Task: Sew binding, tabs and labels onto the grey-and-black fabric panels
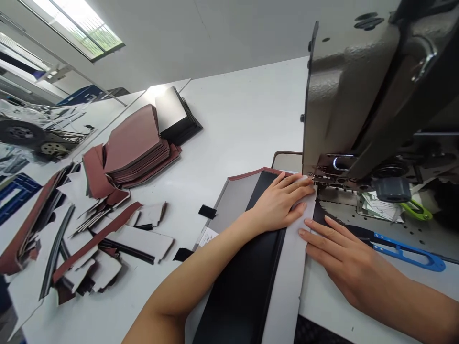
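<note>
Work in hand, as I read it: feeding a layered panel into the sewing machine (358,86); seam looks barely begun, since nearly all the piece lies on the near side of the machine.

Black panel (247,282) w/ a grey strip (290,272) laid along its edge runs from the bottom of the view up to the machine's presser foot (324,180); a maroon edge shows at its far corner, just left of the machine.

L hand (281,203): flat on the panel, fingers straight and close together, tips touching the strip right at the foot. Pressing, not gripping.

R hand (344,258): palm down on the machine bed in front of the foot, fingers slightly spread, tips on the strip's edge. Holds nothing.

Blue thread snips (409,251) lie on the bed just beyond the R hand. Maroon stack (134,143) and cut scraps (100,239) sit on the table (244,110), well to the left of the machine.

Next move calls for: both layers kept flush under even pressure, strip edge held straight to the foot, L fingertips kept out of the needle's path, as they're v. close.
</note>
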Tool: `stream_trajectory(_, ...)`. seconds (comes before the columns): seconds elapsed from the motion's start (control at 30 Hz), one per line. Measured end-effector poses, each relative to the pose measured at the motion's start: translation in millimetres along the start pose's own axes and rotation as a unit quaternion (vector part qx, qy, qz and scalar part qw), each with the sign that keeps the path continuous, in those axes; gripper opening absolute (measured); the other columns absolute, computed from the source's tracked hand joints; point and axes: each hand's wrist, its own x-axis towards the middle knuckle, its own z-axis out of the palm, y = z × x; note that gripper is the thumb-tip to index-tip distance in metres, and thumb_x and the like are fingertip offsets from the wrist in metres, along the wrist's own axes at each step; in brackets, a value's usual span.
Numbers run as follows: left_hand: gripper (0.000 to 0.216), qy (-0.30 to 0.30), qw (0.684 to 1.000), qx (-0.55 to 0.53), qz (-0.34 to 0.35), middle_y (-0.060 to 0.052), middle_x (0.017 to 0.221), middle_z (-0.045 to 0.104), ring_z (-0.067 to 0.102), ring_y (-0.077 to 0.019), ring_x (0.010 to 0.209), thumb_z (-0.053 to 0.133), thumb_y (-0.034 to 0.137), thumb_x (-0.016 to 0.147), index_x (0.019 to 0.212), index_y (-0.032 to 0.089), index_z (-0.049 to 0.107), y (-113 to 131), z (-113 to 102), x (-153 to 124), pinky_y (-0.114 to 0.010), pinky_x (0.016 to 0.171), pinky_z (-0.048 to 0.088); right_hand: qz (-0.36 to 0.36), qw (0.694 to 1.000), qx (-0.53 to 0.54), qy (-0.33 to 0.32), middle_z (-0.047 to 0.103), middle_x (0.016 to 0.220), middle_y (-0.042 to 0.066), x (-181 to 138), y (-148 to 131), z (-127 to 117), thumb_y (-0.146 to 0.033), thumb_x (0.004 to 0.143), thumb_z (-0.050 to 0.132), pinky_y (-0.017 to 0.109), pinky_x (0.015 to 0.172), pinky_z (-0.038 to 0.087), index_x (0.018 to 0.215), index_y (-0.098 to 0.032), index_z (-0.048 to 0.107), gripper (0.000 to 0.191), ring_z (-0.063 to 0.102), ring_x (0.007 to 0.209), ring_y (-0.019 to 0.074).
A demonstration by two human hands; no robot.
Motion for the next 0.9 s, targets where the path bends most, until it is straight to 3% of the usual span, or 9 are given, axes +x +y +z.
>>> stream_trajectory(0.23,0.037,0.009,0.999,0.009,-0.045,-0.008,0.148,0.058,0.045,-0.0266,0.144,0.045,0.024,0.1,0.134,0.02,0.059,8.6,2.6,-1.6,-0.051,0.127,0.027,-0.004,1.0,0.004,0.003,0.063,0.139,0.008,2.1,1.3,-4.1,-0.005,0.087,0.048,0.044,0.128,0.017,0.117,-0.012,0.069,0.038,0.04,0.145,0.0234)
stream_trajectory(0.9,0.035,0.006,0.999,0.01,-0.037,-0.004,0.154,0.053,0.04,-0.0233,0.149,0.042,0.026,0.102,0.131,0.021,0.06,7.3,4.8,-2.3,-0.047,0.127,0.026,0.007,1.0,0.013,0.012,0.063,0.138,0.008,-2.7,1.6,2.9,-0.005,0.093,0.044,0.048,0.127,0.018,0.118,-0.014,0.067,0.035,0.038,0.146,0.0247)
